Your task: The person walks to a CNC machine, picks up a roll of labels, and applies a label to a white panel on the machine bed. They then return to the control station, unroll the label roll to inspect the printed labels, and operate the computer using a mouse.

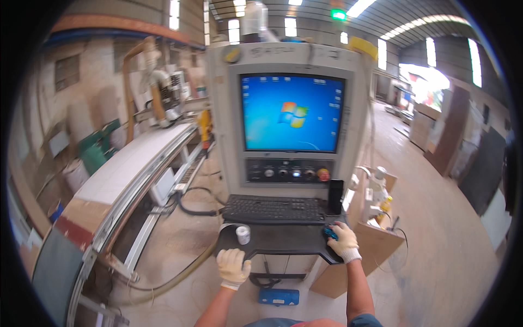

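My right hand [343, 243], in a cream knitted glove, is curled over a computer mouse [329, 231] at the right end of a black shelf [289, 240]. The mouse is dark with blue patches and partly covered by my fingers. My left hand [233, 267], gloved the same way, rests at the shelf's front left edge, fingers extended and thumb apart. Just beyond it stands a small white roll [243, 235]. A black keyboard [275, 209] lies behind the shelf, below a lit monitor [291, 113] with a blue desktop and scattered icons.
Below the monitor, a control panel [283, 173] carries several knobs and a red button [323, 174]. A black upright box [335, 197] stands right of the keyboard. To the left runs a long machine bed [136, 158]; a hose [185, 267] crosses the floor. Boards [449, 131] lean at the right.
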Action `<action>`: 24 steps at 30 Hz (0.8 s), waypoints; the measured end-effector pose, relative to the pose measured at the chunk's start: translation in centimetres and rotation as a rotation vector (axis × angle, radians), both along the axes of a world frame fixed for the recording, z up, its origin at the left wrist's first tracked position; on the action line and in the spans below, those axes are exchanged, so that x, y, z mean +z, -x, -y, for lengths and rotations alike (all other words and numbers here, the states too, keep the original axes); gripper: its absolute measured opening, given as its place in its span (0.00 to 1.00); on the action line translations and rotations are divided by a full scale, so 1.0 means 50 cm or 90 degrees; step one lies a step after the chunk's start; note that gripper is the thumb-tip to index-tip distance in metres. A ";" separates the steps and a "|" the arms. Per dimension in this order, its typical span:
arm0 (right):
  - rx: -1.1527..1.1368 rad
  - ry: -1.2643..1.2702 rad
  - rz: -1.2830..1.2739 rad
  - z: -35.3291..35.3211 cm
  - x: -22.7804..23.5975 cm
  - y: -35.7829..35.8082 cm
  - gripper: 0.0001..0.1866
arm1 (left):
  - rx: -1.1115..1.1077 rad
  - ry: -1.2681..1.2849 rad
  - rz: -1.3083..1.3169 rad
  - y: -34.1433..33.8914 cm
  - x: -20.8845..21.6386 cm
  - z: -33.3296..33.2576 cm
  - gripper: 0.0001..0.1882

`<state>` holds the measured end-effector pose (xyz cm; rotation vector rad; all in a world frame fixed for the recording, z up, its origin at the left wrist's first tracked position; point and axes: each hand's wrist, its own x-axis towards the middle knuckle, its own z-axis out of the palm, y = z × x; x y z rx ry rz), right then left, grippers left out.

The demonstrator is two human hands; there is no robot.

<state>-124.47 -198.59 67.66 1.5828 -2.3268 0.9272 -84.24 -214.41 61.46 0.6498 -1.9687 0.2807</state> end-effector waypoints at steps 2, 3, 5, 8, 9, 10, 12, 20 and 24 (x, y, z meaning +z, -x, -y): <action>0.003 0.000 0.007 0.002 -0.001 -0.002 0.28 | -0.009 0.002 -0.019 -0.010 0.002 -0.001 0.20; 0.005 0.004 0.004 0.003 -0.002 -0.002 0.28 | -0.002 0.016 -0.011 -0.017 0.002 -0.003 0.21; 0.006 -0.001 0.012 0.009 -0.003 0.002 0.29 | -0.002 0.034 -0.022 -0.022 0.004 -0.004 0.19; -0.004 -0.015 0.028 0.018 -0.005 0.008 0.30 | -0.020 0.013 -0.005 -0.030 0.006 -0.002 0.24; -0.009 -0.005 0.024 0.017 -0.007 0.008 0.30 | -0.014 0.018 0.000 -0.032 0.005 -0.002 0.24; 0.010 0.007 0.018 0.018 -0.006 0.008 0.30 | -0.014 0.021 -0.003 -0.033 0.005 -0.002 0.24; 0.003 0.005 0.037 0.013 -0.006 0.004 0.28 | -0.023 0.007 0.003 -0.037 0.002 -0.004 0.25; 0.044 -0.009 -0.011 0.004 0.005 -0.003 0.28 | -0.008 0.032 -0.013 -0.024 -0.018 0.000 0.21; 0.052 -0.027 -0.025 -0.008 -0.002 0.001 0.28 | 0.051 0.014 -0.048 0.004 -0.004 -0.004 0.19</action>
